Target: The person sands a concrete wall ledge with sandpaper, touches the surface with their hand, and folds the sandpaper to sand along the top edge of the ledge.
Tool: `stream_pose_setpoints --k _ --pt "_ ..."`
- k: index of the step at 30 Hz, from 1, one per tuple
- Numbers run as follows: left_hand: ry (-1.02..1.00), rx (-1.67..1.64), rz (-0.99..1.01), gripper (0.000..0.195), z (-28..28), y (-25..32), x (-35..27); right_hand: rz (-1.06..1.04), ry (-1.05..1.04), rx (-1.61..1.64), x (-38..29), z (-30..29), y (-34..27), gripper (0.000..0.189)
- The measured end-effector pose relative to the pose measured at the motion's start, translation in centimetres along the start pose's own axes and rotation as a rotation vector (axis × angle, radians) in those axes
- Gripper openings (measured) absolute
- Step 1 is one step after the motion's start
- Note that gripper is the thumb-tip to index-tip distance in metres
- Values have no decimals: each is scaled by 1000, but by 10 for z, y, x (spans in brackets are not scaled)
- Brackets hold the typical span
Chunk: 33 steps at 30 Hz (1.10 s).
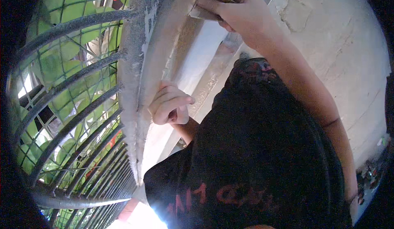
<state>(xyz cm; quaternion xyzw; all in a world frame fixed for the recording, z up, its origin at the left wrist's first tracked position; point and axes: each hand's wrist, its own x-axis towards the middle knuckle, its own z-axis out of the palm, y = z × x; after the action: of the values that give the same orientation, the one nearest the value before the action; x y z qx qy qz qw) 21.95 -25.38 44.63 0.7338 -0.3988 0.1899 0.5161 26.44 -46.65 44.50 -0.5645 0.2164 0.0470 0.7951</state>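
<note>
Pinched between the thumb and fingers of my right hand [235,8] is a folded, greyish-brown sheet [204,12], perhaps sandpaper. That hand is at the top, against the upper part of a pale, worn ledge [160,53]. My left hand [172,105] lies lower along the same ledge, its fingers curled in and the side of the hand against the surface. No object shows in it. Beside the ledge, between the hands, runs a rough brown strip [184,41] with flaking edges. My right hand partly hides the strip's upper end.
Dark metal railing bars [70,78] with wire mesh and green leaves behind them line the left side. A pale wall [332,53] with cracks and a peeled patch [295,13] stands at the right. My black shirt [261,142] fills the lower middle, and glare whitens the bottom.
</note>
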Motion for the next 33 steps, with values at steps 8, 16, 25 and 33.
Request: stream_pose_setpoints --k 8,16,25,33 --pt "-22 -16 71 8 4 -4 8 21 166 -191 -13 -17 42 28" --pt "-3 -7 13 8 3 -2 2 -492 124 -111 -10 -18 38 22" --pt "19 -56 6 9 2 -2 0 -484 -104 137 -5 -2 37 24" --pt "24 -89 1 16 2 -3 0 -412 -132 83 2 5 30 24"
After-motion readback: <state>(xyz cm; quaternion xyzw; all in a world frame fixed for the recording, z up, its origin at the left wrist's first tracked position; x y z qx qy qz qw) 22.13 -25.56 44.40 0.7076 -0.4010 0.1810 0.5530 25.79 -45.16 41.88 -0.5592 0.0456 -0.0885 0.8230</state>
